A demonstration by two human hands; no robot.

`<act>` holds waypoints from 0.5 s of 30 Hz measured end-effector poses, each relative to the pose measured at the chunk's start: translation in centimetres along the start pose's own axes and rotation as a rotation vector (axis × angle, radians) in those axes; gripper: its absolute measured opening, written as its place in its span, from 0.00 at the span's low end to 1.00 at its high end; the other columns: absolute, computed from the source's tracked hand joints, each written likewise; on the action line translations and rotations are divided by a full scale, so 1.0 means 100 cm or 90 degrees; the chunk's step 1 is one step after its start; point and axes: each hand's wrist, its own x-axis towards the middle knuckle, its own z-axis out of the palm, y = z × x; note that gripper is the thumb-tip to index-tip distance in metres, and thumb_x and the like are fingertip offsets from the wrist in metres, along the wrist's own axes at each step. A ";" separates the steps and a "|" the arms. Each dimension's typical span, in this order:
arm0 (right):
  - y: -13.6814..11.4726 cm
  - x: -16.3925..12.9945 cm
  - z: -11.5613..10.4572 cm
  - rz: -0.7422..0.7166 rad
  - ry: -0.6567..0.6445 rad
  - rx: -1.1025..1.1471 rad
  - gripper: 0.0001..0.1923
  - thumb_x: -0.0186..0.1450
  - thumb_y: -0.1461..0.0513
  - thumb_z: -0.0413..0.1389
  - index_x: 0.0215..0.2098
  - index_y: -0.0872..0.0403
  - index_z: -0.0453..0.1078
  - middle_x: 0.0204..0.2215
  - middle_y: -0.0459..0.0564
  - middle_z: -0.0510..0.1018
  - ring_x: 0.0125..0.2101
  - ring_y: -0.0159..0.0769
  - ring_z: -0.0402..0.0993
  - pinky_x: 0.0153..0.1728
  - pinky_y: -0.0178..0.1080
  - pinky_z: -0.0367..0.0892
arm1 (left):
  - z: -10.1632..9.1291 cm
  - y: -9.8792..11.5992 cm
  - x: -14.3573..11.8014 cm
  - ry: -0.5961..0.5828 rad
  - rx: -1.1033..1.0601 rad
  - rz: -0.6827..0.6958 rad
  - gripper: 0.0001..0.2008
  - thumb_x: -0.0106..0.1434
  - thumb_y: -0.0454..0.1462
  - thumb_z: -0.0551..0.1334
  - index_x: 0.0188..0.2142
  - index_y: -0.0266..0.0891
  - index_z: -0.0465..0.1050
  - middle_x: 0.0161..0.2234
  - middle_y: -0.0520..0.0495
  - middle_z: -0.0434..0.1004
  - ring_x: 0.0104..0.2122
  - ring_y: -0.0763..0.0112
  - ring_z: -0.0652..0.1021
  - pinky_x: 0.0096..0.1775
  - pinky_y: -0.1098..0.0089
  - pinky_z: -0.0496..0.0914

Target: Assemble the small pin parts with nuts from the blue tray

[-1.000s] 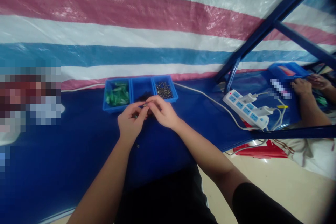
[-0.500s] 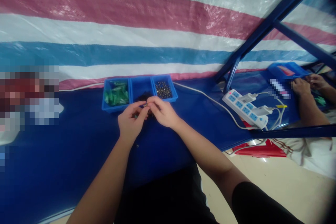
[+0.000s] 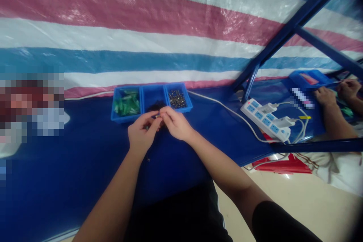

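Unmoved: small part (image 3: 157, 115) between both grips.

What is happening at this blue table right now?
A person sits at the blue table and pinches a small metal part between the left hand and right hand. Just behind the hands stands a blue three-compartment tray: green parts on the left, dark parts in the middle, small metal pieces on the right. Another person's hands work at the far right.

Both bare forearms reach forward and converge. The left hand (image 3: 141, 134) and right hand (image 3: 176, 124) meet fingertip to fingertip, each in a pinching grip, thumbs and forefingers closed together, knuckles up.
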 end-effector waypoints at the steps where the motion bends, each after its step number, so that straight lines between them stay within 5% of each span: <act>1: 0.000 0.000 0.000 0.006 0.005 0.013 0.13 0.76 0.53 0.44 0.44 0.51 0.66 0.34 0.46 0.76 0.33 0.32 0.75 0.39 0.36 0.69 | 0.000 0.000 0.000 -0.004 0.007 -0.003 0.17 0.61 0.46 0.69 0.47 0.43 0.81 0.26 0.53 0.80 0.24 0.73 0.80 0.30 0.74 0.75; 15: 0.002 0.001 0.000 0.018 0.009 0.134 0.16 0.75 0.49 0.47 0.41 0.52 0.66 0.31 0.45 0.77 0.31 0.30 0.76 0.36 0.35 0.72 | 0.001 -0.003 0.000 0.005 0.018 0.015 0.15 0.62 0.45 0.68 0.46 0.43 0.81 0.26 0.53 0.80 0.23 0.74 0.80 0.31 0.73 0.76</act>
